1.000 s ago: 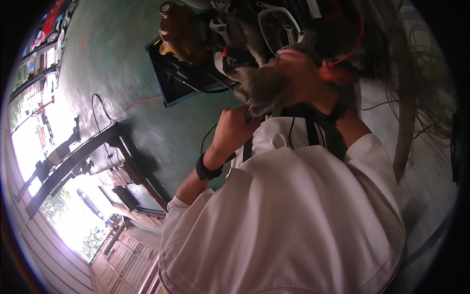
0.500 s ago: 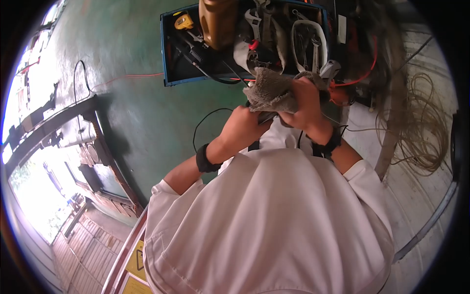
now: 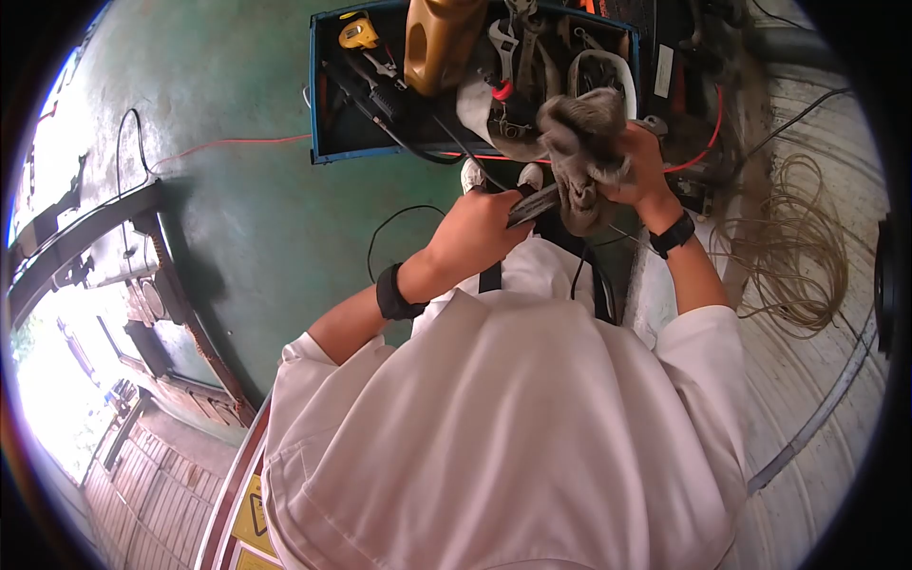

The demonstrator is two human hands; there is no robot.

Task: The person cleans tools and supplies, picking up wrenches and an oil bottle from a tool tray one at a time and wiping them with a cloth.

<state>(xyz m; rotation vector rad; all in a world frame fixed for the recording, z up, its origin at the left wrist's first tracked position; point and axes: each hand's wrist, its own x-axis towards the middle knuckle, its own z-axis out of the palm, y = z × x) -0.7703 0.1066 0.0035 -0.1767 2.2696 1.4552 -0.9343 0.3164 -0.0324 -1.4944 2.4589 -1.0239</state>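
Observation:
My right hand [image 3: 642, 171] is closed on a bunched grey-brown cloth rag [image 3: 581, 142], whose lower end hangs down beside the tool in my other hand. My left hand [image 3: 478, 226] grips a dark grey metal tool [image 3: 538, 203]. One end of this tool points toward the rag; the rest lies within my fist, so its exact kind cannot be made out. Whether the rag touches the tool's end is unclear. Beyond both hands stands a blue-rimmed tool tray [image 3: 375, 155], holding an adjustable wrench [image 3: 503, 49] and a yellow tape measure [image 3: 358, 34].
A gold-brown plastic jug [image 3: 439, 47] and a white container [image 3: 608, 68] of tools sit in the tray. Black cable [image 3: 404, 211] and red cord [image 3: 237, 141] cross the green floor [image 3: 285, 218]. Coiled clear hose [image 3: 798, 256] lies at right.
My right hand has moved right and drawn the rag off the tool, leaving its dark end visible. The rag is now bunched higher up. My left hand keeps its grip.

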